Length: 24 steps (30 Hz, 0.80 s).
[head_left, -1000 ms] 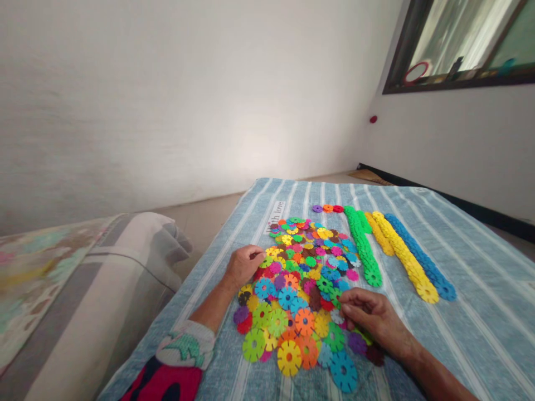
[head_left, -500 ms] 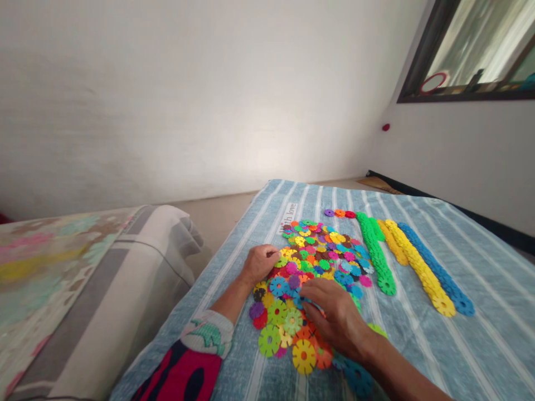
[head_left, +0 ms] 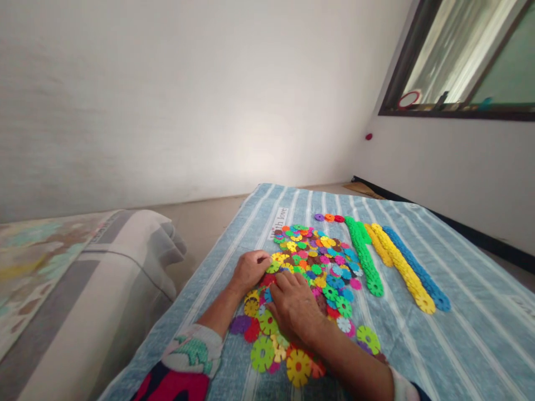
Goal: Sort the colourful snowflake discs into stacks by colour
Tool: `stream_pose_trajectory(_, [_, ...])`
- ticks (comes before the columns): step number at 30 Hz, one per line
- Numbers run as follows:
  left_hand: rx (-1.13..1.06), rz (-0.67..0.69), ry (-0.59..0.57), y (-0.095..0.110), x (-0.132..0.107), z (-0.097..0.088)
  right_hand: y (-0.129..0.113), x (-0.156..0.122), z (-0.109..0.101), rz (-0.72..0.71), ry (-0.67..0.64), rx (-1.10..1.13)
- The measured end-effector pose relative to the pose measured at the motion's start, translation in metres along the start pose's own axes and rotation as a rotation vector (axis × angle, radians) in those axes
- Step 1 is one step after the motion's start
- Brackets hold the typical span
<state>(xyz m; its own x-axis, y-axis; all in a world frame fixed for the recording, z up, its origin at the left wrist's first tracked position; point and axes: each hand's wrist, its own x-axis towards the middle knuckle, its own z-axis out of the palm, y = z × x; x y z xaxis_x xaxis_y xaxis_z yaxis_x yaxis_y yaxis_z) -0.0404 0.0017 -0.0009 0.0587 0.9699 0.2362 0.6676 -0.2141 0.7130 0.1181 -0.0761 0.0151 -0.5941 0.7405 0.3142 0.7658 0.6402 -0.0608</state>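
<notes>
A heap of flat, many-coloured plastic flower discs [head_left: 317, 262] lies on a blue striped cloth [head_left: 460, 334]. My left hand [head_left: 248, 270] rests curled at the heap's left edge, fingertips pinched on a green disc [head_left: 273, 268]. My right hand [head_left: 295, 306] lies palm down over the near middle of the heap, fingers bent onto the discs; what it grips, if anything, is hidden. To the right lie rows of overlapped discs: a green row [head_left: 364, 256], a yellow row [head_left: 401, 266] and a blue row [head_left: 418, 273].
Three single discs, purple, orange and red [head_left: 329, 218], lie at the far end of the rows. A grey and white folded quilt [head_left: 104, 289] lies left of the cloth. White walls stand behind, and a dark-framed window [head_left: 460, 61] is at the upper right.
My right hand moved left from the heap's near right edge to its near middle, close to my left hand. The left hand stayed at the heap's left edge. The camera shifted slightly.
</notes>
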Motion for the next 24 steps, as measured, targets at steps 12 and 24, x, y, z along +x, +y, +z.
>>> stream_pose_trajectory(12, [-0.019, -0.011, -0.002, 0.001, 0.001, -0.002, 0.059, -0.030, 0.004, 0.301, 0.374, 0.612])
stream_pose_trajectory(24, [0.019, -0.043, -0.008, 0.007, 0.007, -0.007, 0.088, -0.054, -0.019, 0.716, 0.380, 1.200])
